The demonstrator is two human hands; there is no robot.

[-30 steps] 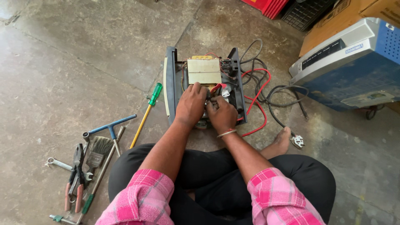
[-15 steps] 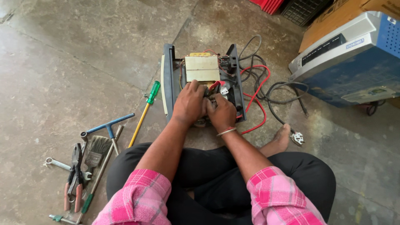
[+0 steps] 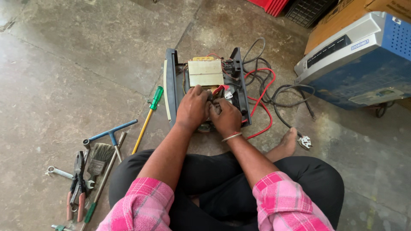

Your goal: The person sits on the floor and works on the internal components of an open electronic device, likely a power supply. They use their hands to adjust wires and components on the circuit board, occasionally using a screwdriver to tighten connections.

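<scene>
Sitting on the concrete floor (image 3: 77,64), an opened power unit (image 3: 205,85) lies ahead of crossed legs, a blue-grey appliance (image 3: 355,64) to its right. Left hand (image 3: 192,109) and right hand (image 3: 224,117) are curled together over its wiring; what each grip pinches cannot be told. Green-handled screwdriver (image 3: 147,117) lies just left.
</scene>
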